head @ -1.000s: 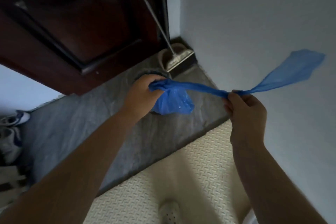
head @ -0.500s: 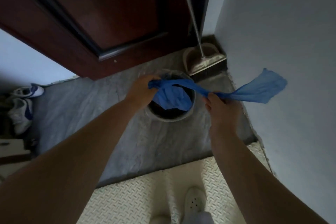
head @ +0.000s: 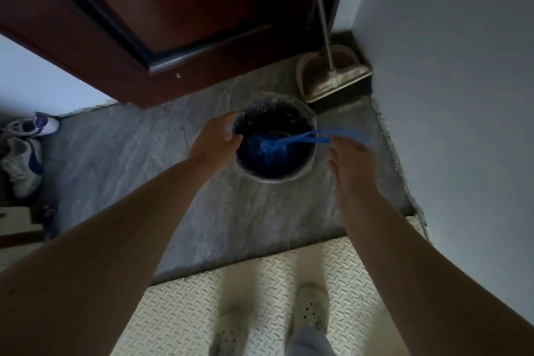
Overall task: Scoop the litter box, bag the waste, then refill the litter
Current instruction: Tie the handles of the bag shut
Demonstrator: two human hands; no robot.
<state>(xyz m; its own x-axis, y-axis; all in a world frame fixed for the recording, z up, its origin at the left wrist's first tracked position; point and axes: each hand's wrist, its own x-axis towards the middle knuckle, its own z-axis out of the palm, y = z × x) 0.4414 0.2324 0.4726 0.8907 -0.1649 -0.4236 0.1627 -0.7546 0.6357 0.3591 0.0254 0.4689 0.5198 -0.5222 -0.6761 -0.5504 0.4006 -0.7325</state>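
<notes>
Blue bag (head: 264, 154), gathered at the neck, down inside the round bin (head: 277, 180), bulk toward 6 o'clock of the opening. Two long tails (head: 315, 140) trailing out over the rim toward 3 o'clock, blurred. Put there, by the look of it, because bagged waste goes in the bin. Bagging step judged near its end, refill not yet begun, no litter box in sight.

Right hand (head: 351, 157) at 3 o'clock of the bin, just under the tails, grip released: fingers spread and fairly straight, curled round nothing. Contact with the tails impossible to tell through the blur. Probably the letting-go point, with the tails left outside the rim for an easy lift.

Left hand (head: 215, 139) at 9 o'clock, against the rim, fingers bent. Pinching the pale liner (head: 271, 97) or merely steadying the bin: cannot tell. Likely there to stop a light bin from tipping, or the liner from slipping in.

Bin on the grey stone floor (head: 115, 167). Broom and dustpan (head: 332, 75) at 1 o'clock, tucked into the corner between the dark door (head: 173, 9) at 12 and the wall (head: 448, 95) at 3, near the bin but apart. Sneakers (head: 23, 153) well apart at 9 o'clock. Ribbed mat (head: 260, 283) at 6 o'clock, under feet in white clogs (head: 310, 309).
</notes>
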